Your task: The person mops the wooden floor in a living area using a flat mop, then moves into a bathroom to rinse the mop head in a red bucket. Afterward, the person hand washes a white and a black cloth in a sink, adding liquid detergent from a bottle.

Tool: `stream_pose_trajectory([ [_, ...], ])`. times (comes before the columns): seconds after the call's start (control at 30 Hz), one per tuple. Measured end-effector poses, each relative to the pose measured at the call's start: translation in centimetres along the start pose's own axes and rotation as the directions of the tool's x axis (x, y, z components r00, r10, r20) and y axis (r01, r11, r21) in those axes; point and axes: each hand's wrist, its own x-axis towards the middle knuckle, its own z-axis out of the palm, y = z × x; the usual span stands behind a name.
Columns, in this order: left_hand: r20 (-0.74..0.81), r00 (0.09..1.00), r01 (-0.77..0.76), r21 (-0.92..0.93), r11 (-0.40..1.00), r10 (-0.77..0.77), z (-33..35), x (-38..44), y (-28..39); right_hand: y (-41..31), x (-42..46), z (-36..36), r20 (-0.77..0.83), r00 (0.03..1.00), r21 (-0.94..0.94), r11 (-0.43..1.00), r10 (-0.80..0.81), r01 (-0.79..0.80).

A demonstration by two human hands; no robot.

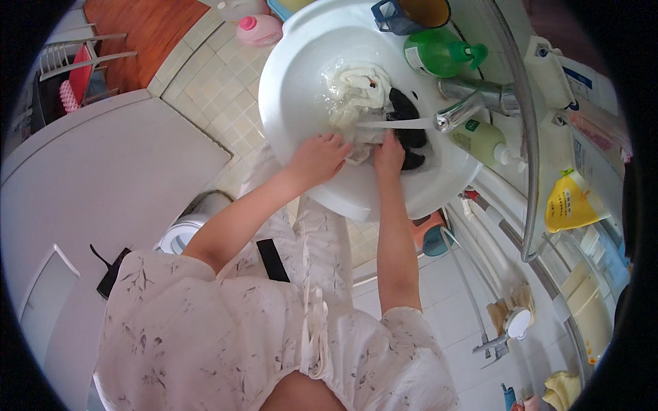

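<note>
A white washbasin (303, 87) stands before me, with water streaming from a chrome faucet (462, 110). In the basin a bunched wet white cloth (362, 85) lies beside black fabric pieces (408, 133). My right hand (389, 154) pinches a thin pale piece of wet cloth (360, 154) just below the stream, next to the black fabric. Across from it, my left hand (320, 160) bends over the pale cloth's left side, palm down. Its fingertips are near or on the cloth; splashing water blurs whether they grip it.
A green pump bottle (434, 54), a dark blue mug (396, 18) and a pale green pump bottle (478, 141) crowd the faucet. A metal shower hose (529, 128) arcs along the right. The pink bottle (259, 30) stands beyond the basin's left rim.
</note>
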Motion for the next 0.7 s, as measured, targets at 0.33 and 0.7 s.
stream_pose_trajectory([
  [0.33, -0.215, 0.974, -0.073, 0.030, 0.997, 0.077, 0.1, -0.7, -0.4, -4.1, 0.0, -0.9, 0.181, 0.961, -0.227, 0.960, 0.207, -0.164],
  [0.7, -0.187, 0.978, -0.072, 0.099, 0.993, 0.090, 0.7, -0.3, -0.7, -4.8, -5.5, -3.7, 0.156, 0.961, -0.202, 0.944, -0.230, 0.259],
])
